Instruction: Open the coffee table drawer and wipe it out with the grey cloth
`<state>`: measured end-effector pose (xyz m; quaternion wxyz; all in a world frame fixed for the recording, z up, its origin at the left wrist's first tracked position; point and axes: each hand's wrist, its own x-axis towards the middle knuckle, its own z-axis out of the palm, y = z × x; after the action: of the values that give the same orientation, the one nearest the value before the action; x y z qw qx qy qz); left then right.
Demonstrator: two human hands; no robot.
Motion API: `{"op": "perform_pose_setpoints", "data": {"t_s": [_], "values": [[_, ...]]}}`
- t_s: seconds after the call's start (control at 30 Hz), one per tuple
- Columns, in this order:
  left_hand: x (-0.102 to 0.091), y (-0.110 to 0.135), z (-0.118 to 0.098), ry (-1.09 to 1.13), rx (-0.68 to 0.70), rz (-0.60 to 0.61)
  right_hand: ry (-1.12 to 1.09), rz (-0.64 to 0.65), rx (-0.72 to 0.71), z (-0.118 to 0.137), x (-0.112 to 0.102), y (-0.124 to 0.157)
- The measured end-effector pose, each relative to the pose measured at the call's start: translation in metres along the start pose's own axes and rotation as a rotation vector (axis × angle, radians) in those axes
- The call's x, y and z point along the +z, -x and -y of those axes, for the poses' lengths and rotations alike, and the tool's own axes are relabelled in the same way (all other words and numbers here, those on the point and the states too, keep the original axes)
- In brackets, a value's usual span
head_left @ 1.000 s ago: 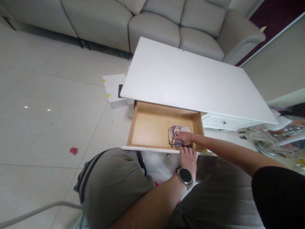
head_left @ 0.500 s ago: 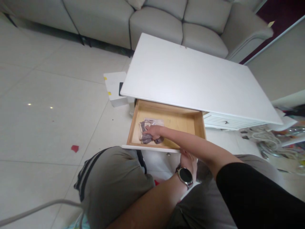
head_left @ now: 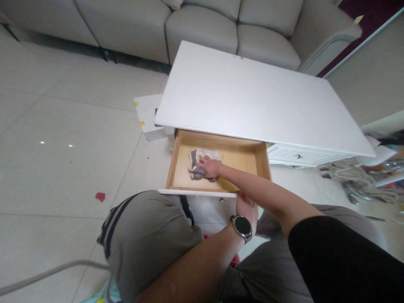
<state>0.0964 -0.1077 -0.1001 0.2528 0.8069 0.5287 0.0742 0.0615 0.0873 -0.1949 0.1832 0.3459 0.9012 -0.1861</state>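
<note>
A wooden drawer [head_left: 244, 162] with a white front is pulled out of a white coffee table [head_left: 252, 92]. In its left half lies a crumpled grey and cream cloth [head_left: 194, 170]. My right hand [head_left: 210, 167] rests on top of this cloth, its fingers spread and pressing it against the drawer bottom. My left hand [head_left: 248, 206], below a wrist with a round watch [head_left: 243, 225], grips the drawer's front at its right end. Its fingers curl at the top edge and are partly hidden by my right forearm.
A grey sofa [head_left: 202, 31] stands behind the table. At the table's left end, a white box [head_left: 150, 111] sits on the tiled floor. A red scrap [head_left: 100, 196] lies at left. Coiled cables [head_left: 353, 174] clutter the floor at right, and a grey hose [head_left: 63, 269] crosses lower left.
My right hand has slid the cloth slightly toward the back of the drawer, and its fingers have spread flatter over it. My left hand has stayed at the drawer front.
</note>
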Motion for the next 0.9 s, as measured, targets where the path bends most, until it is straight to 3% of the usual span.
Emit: {"op": "perform_pose_setpoints", "data": {"t_s": [0.13, 0.27, 0.4, 0.6, 0.77, 0.9], "values": [[-0.002, 0.001, 0.004, -0.177, 0.074, 0.103, 0.021, 0.063, 0.347, -0.066, 0.004, 0.051], [-0.004, 0.0, 0.008, -0.194, 0.103, 0.113, 0.093, 0.204, 0.692, -0.119, 0.021, 0.11], [-0.003, 0.0, 0.008, -0.186, 0.097, 0.092, 0.16, 0.139, 0.706, -0.132, 0.045, 0.139], [0.003, 0.002, 0.004, -0.182, 0.068, 0.058, -0.005, -0.042, 0.801, -0.127, 0.055, 0.128], [0.009, -0.002, 0.0, -0.187, 0.046, 0.046, -0.054, -0.136, 0.826, -0.117, 0.04, 0.102], [0.014, -0.004, -0.003, -0.209, 0.037, 0.063, -0.065, -0.191, 0.802, -0.09, 0.025, 0.066]]}}
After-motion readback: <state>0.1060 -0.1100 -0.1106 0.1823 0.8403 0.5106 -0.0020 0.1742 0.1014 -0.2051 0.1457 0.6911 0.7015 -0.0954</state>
